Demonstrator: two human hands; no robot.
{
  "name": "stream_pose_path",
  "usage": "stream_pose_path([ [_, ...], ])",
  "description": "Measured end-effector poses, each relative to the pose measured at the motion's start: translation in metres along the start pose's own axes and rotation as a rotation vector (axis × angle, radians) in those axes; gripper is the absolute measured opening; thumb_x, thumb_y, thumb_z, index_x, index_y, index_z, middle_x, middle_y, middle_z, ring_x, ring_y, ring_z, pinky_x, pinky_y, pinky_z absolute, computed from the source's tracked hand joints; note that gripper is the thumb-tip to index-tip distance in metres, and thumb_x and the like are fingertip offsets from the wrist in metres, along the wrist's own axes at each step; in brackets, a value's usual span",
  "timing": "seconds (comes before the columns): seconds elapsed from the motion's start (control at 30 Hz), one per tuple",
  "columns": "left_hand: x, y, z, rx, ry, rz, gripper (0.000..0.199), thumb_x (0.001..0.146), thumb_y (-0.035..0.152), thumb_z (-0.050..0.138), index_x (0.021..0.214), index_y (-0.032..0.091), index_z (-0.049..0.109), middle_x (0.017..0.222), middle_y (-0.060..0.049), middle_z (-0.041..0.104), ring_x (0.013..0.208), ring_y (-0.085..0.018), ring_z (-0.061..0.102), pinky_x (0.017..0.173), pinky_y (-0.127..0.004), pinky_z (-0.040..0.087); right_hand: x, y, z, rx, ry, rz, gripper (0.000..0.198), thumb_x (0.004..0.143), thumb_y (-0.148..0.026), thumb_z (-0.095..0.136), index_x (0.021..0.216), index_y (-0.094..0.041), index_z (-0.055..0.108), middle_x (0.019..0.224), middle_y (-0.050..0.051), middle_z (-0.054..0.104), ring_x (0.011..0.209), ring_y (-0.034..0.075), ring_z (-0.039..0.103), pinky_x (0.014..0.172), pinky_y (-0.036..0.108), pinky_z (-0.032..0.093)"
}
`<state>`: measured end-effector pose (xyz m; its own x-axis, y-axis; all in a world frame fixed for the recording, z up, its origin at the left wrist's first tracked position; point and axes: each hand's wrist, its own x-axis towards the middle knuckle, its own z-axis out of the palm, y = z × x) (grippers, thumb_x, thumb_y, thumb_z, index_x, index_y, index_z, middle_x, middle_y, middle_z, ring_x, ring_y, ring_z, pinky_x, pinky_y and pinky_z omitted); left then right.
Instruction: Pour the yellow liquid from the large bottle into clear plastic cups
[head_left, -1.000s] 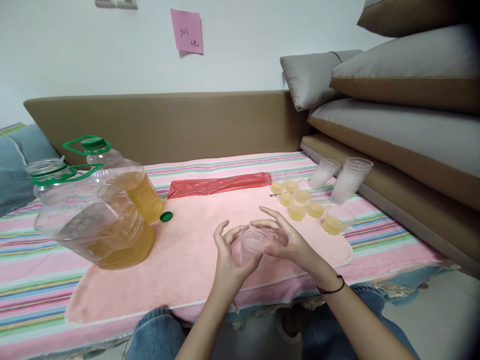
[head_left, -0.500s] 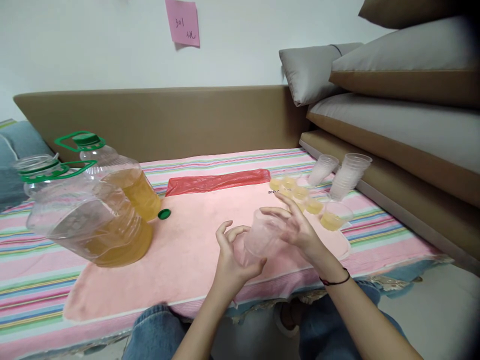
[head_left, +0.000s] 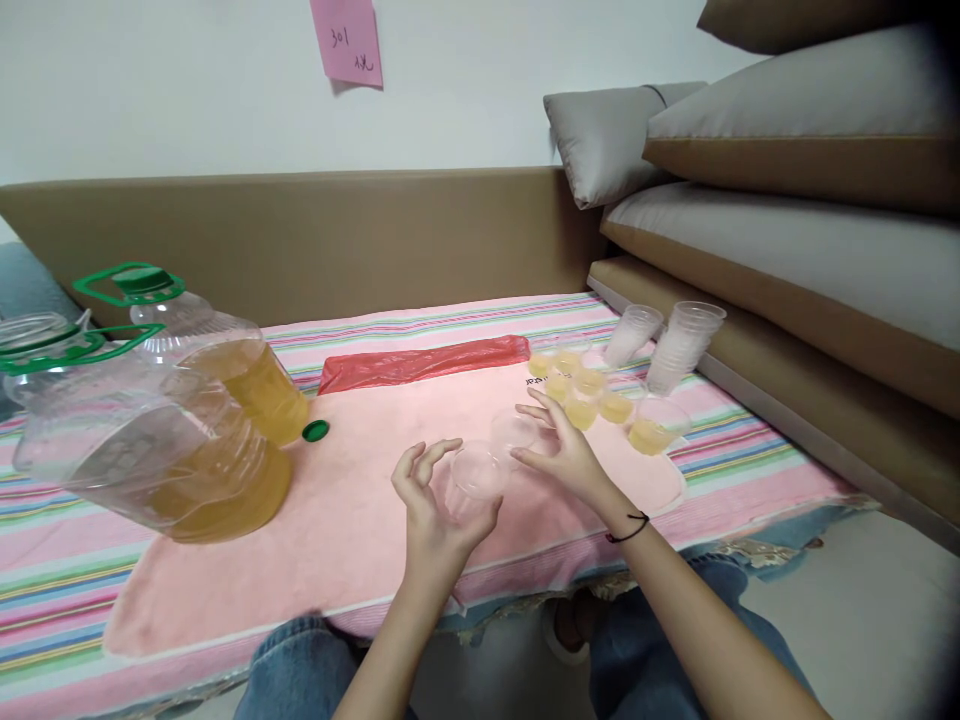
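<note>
Since half a second ago, when a tilted cup lay against the right hand (head_left: pixel 566 460), two clear, round plastic cups have come apart and now sit side by side between the hands. The left hand (head_left: pixel 435 515) is half open, its thumb and fingers curved around the nearer clear plastic cup (head_left: pixel 478 470), which it has hold of. The right hand has its thumb and fingers loosely parted at the farther clear plastic cup (head_left: pixel 508 432); whether it grips that cup or only touches it, I cannot tell. Both cups are over a pale pink cloth mat (head_left: pixel 337 510).

Just beyond the right hand stands a cluster of small clear cups of pale yellow liquid (head_left: pixel 589 382), with two nested stacks of clear plastic cups (head_left: pixel 679 350) farther past it. Ahead of both hands lies a flat, crinkled red plastic bag (head_left: pixel 424 362). Out to the left of the left hand are a round green plastic cap (head_left: pixel 315 430) and two big clear plastic bottles (head_left: pixel 217 490) with green handles, partly filled with amber liquid.
</note>
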<state>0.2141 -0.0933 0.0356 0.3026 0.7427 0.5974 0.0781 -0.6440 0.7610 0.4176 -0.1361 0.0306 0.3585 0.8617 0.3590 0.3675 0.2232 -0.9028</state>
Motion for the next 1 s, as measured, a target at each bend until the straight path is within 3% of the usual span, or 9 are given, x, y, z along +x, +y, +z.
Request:
stream_pose_path([
  [0.17,0.0,0.0,-0.002,0.009,0.005,0.02,0.078,0.07,0.024,0.076,0.127,0.026,0.022,0.123,-0.014,0.057,0.121,-0.026,0.055,0.107,-0.056,0.036,0.0,0.01,0.008,-0.097,-0.056,-0.012,0.08,0.076,-0.037,0.079,0.144,-0.029,0.038,0.137,0.011,0.058,0.132,0.027,0.051,0.113,0.05,0.035],
  [0.27,0.0,0.002,-0.004,0.027,0.017,0.038,0.079,0.07,0.024,0.077,0.127,0.026,0.022,0.123,-0.014,0.057,0.122,-0.027,0.055,0.106,-0.056,0.037,0.001,0.008,0.004,-0.125,-0.063,-0.023,0.084,0.075,-0.04,0.08,0.146,-0.03,0.036,0.144,0.011,0.052,0.135,0.027,0.047,0.114,0.05,0.034],
  [0.37,0.001,0.004,-0.004,0.092,0.038,0.077,0.078,0.07,0.024,0.078,0.127,0.026,0.026,0.123,-0.014,0.058,0.123,-0.028,0.054,0.105,-0.054,0.039,-0.001,-0.003,-0.003,-0.143,-0.05,-0.019,0.085,0.071,-0.043,0.083,0.143,-0.032,0.039,0.152,0.01,0.042,0.141,0.028,0.039,0.116,0.052,0.03],
  [0.47,0.002,0.005,-0.003,0.076,0.046,0.159,0.08,0.071,0.022,0.078,0.131,0.026,0.026,0.124,-0.013,0.058,0.119,-0.027,0.058,0.103,-0.052,0.043,-0.007,-0.023,-0.007,-0.109,-0.009,-0.058,0.073,0.075,-0.043,0.08,0.138,-0.032,0.044,0.146,0.009,0.049,0.137,0.028,0.043,0.115,0.052,0.032],
  [0.57,0.001,0.005,-0.002,0.115,0.044,0.293,0.084,0.072,0.02,0.078,0.136,0.028,0.024,0.124,-0.012,0.059,0.123,-0.028,0.055,0.104,-0.055,0.042,-0.016,-0.042,-0.005,-0.096,-0.103,-0.159,0.066,0.078,-0.041,0.078,0.135,-0.032,0.047,0.135,0.008,0.058,0.134,0.028,0.047,0.114,0.05,0.034],
  [0.73,-0.003,0.008,-0.004,0.344,-0.017,0.379,0.071,0.073,0.023,0.075,0.134,0.03,0.038,0.124,-0.01,0.063,0.122,-0.03,0.053,0.106,-0.058,0.037,-0.026,-0.051,0.005,-0.177,-0.238,-0.256,0.077,0.071,-0.038,0.085,0.136,-0.033,0.045,0.136,0.008,0.055,0.133,0.029,0.044,0.114,0.05,0.034],
  [1.0,-0.003,0.008,-0.006,0.403,-0.014,0.538,0.086,0.074,0.016,0.07,0.142,0.033,0.021,0.128,-0.011,0.063,0.124,-0.029,0.053,0.107,-0.059,0.034,-0.026,-0.05,0.007,-0.259,-0.214,-0.294,0.083,0.067,-0.029,0.085,0.137,-0.033,0.042,0.13,0.007,0.058,0.128,0.03,0.048,0.111,0.05,0.038],
])
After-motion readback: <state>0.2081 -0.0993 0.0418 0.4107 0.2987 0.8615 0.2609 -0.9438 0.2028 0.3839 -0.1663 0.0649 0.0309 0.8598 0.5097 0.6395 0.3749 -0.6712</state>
